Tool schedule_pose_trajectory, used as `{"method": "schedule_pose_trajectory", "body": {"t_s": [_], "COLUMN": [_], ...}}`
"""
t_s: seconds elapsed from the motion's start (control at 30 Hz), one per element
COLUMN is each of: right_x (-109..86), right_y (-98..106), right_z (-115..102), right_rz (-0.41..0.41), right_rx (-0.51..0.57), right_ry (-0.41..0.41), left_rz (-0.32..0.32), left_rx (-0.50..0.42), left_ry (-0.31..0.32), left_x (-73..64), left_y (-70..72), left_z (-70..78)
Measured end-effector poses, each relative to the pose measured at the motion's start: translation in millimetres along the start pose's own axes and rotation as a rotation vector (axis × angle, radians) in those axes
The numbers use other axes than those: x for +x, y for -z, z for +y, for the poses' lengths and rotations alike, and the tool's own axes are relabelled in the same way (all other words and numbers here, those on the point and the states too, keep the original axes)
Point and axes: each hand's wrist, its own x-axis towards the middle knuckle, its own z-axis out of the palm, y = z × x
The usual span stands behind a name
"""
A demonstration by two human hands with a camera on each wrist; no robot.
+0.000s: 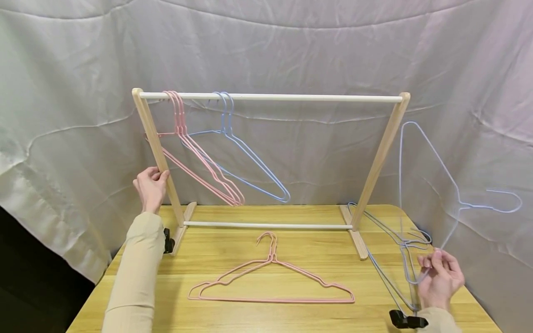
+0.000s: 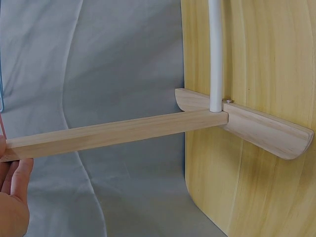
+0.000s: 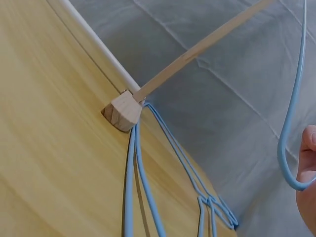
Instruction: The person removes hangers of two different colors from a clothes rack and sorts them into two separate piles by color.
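My left hand (image 1: 151, 188) grips the left wooden post (image 1: 148, 121) of a small clothes rack, fingers at its outer side; the left wrist view shows the fingertips along the same post (image 2: 113, 131). My right hand (image 1: 441, 280) pinches a blue wire hanger (image 1: 476, 206) by one end. That hanger is raised beside the rack's right side, turned so its hook points right. In the right wrist view its bent wire (image 3: 288, 123) runs into the fingers. Below it, several blue hangers (image 1: 410, 242) lie on the table by the rack's right foot.
Pink hangers (image 1: 182, 131) and two blue hangers (image 1: 230, 121) hang toward the left of the white top rail (image 1: 312, 98). Two pink hangers (image 1: 272, 260) overlap on the wooden table (image 1: 233, 319) in front. A grey curtain (image 1: 316, 55) surrounds the back and sides.
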Motion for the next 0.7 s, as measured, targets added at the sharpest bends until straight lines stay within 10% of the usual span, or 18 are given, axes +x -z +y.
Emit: {"method": "schedule_pose_trajectory", "body": {"t_s": [0.27, 0.7], "right_x": [-0.4, 6.4], "right_y": [7.3, 17.7], "right_z": [-6.4, -12.2], "right_rz": [0.062, 0.267], "right_rx": [-0.102, -0.660], "right_ry": [-0.009, -0.171], "left_rz": [0.010, 0.003], "left_rx": [-0.001, 0.001], "left_ry": [-0.002, -0.003], "left_x": [-0.1, -0.3], "left_y": [0.1, 0.1], "left_z": [0.5, 0.3]}}
